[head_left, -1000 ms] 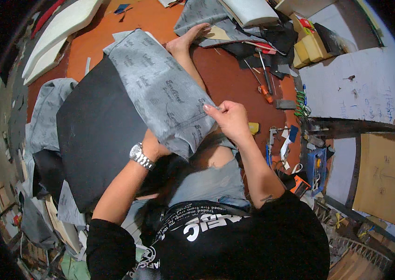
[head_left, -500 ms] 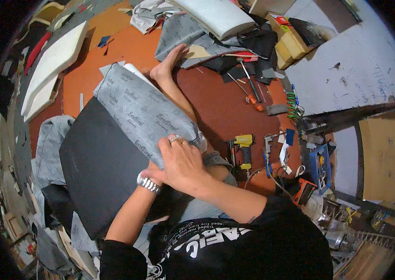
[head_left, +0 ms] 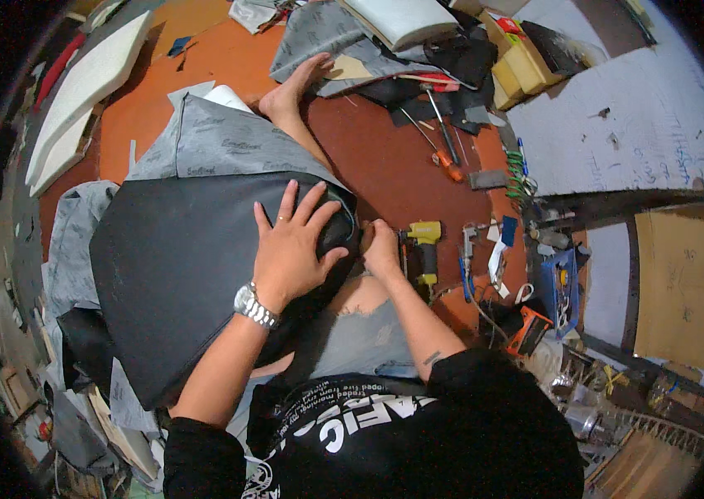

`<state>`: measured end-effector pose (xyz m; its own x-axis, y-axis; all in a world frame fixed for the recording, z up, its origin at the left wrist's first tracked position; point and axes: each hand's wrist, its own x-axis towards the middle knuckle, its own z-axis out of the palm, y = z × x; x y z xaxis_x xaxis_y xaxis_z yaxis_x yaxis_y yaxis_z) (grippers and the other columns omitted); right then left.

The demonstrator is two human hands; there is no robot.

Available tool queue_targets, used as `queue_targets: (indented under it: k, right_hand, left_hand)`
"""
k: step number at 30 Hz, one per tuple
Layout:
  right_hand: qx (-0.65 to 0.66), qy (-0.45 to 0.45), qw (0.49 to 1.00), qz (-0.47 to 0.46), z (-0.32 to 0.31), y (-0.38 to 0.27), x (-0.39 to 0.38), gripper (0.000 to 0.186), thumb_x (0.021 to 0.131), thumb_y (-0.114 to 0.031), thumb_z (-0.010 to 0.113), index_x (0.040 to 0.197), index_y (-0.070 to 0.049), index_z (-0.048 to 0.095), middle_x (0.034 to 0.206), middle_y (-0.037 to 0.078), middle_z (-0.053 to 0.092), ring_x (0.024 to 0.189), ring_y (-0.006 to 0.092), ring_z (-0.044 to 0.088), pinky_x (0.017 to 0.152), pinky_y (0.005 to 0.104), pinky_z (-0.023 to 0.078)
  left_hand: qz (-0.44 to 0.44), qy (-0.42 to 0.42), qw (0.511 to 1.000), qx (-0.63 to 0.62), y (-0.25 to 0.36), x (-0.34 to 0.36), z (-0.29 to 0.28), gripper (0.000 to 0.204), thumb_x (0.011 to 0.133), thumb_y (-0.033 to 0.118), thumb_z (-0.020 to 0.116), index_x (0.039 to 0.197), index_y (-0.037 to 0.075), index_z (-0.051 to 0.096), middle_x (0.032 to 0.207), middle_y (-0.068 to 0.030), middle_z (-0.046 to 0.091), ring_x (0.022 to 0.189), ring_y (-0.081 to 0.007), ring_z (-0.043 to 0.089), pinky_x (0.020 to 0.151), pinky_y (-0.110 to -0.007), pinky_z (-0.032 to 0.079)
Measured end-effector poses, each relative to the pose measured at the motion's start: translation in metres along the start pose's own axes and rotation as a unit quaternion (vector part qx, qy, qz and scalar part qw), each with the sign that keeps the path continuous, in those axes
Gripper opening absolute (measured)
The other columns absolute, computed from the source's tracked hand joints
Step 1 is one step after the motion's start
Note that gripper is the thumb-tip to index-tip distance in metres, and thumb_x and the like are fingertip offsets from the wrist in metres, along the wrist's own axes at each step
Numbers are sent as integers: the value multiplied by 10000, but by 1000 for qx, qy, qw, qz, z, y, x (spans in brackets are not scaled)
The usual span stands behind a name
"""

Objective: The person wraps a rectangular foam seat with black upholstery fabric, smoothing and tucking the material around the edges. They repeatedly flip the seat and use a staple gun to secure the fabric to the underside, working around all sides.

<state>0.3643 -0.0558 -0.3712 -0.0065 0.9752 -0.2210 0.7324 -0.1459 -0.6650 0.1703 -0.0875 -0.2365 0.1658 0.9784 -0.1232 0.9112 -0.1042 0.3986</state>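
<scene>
A black upholstery cover point(head_left: 177, 258) with a grey printed backing point(head_left: 236, 145) lies over a cushion-like form across my lap. White padding point(head_left: 227, 97) shows at the far end of the backing. My left hand point(head_left: 290, 249), with a metal watch at its wrist, presses flat on the black cover near its right corner, fingers spread. At the right edge of that corner, my right hand point(head_left: 380, 251) has its fingers curled in against the cover's edge. What its fingertips grip is partly hidden. Just right of this hand lies a yellow and black staple gun point(head_left: 425, 249).
Screwdrivers point(head_left: 445, 158) lie on the red-brown floor beyond the staple gun. An air blow gun point(head_left: 468, 241) with a hose, an orange tool point(head_left: 528, 331) and a blue tray point(head_left: 564, 291) sit to the right. White foam panels point(head_left: 90, 100) lean at far left; fabric scraps point(head_left: 319, 50) lie ahead.
The grey backing has been folded away from me, baring more of the black cover. My left hand now lies spread on it; my right hand has moved right and down to its edge.
</scene>
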Motion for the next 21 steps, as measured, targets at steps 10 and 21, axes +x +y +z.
queue_targets:
  k: [10, 21]
  right_hand:
    - [467, -212, 838, 189, 20, -18, 43, 590, 1087, -553, 509, 1199, -5, 695, 1055, 83, 744, 905, 213, 683, 853, 377, 546]
    - [309, -109, 933, 151, 0, -29, -2, 732, 1090, -611, 439, 1316, 50, 655, 1285, 186, 703, 1173, 273, 628, 1063, 377, 443]
  left_hand:
    - [-5, 5, 985, -173, -18, -4, -4, 753, 871, 380, 797, 1529, 161, 505, 1687, -111, 370, 1589, -376, 265, 1226, -698, 197]
    - [-672, 142, 695, -215, -279, -404, -28, 780, 1054, 553, 551, 1383, -155, 564, 1393, -326, 616, 1320, -384, 594, 1114, -418, 433]
